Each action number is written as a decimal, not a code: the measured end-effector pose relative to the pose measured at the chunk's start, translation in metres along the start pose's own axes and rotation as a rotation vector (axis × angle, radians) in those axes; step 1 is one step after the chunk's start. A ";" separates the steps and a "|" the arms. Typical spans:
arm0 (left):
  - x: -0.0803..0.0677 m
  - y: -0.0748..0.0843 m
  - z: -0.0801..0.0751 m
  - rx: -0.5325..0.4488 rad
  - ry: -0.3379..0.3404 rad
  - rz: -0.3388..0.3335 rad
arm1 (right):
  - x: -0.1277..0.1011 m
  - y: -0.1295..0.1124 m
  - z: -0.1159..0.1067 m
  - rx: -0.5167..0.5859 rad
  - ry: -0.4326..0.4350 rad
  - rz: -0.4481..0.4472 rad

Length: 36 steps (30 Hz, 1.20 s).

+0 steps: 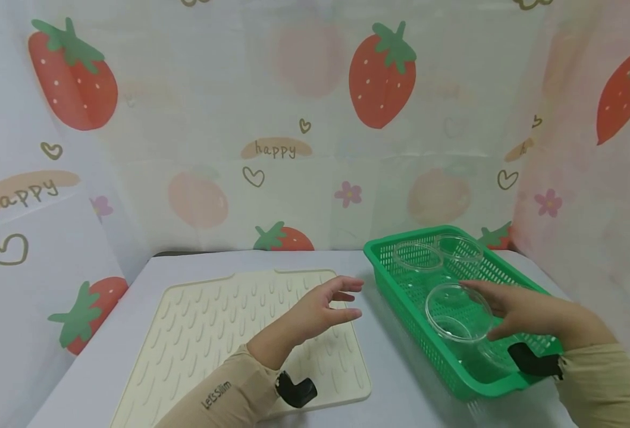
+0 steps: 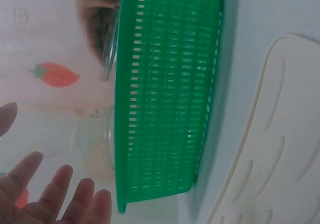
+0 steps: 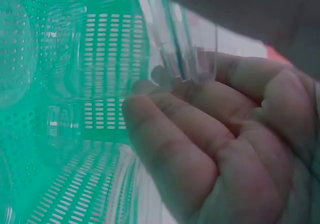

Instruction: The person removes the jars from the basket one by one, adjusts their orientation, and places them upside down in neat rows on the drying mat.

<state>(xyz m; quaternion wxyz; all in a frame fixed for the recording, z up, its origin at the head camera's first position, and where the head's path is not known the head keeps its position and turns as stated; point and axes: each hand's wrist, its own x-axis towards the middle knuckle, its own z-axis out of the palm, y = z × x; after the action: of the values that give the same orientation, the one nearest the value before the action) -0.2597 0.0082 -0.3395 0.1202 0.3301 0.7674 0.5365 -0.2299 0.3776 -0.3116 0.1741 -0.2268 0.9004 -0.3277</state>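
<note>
My right hand (image 1: 539,312) grips a clear round container (image 1: 458,312) at its right side, over the green basket (image 1: 438,356). The right wrist view shows the fingers (image 3: 170,149) against the wall of the see-through container (image 3: 175,38). My left hand (image 1: 322,306) hovers above the right part of a cream ridged mat (image 1: 213,321), thumb and fingers apart with nothing between them. From the left wrist, that hand's fingers (image 2: 55,194) appear spread, short of the basket's side (image 2: 165,93).
Two more clear round containers, one at the back left (image 1: 418,257) and one at the back right (image 1: 458,248), sit in the basket. Its slotted walls rise above the white table (image 1: 395,368). A strawberry-print curtain (image 1: 315,119) encloses the back and sides.
</note>
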 end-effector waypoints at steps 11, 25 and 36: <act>0.013 -0.032 -0.001 -0.022 0.001 0.016 | 0.007 0.003 0.000 0.034 0.073 -0.073; 0.012 -0.035 -0.001 -0.034 0.000 0.007 | 0.019 0.009 0.005 0.046 0.076 -0.247; 0.011 -0.039 -0.001 -0.039 -0.010 0.001 | 0.026 0.014 0.006 0.044 0.148 -0.413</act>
<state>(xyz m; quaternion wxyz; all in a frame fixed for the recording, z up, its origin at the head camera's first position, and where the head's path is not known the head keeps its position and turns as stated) -0.2835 0.0063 -0.3719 0.1302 0.3310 0.7559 0.5497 -0.2531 0.3700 -0.3295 0.0416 -0.3777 0.8378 -0.3919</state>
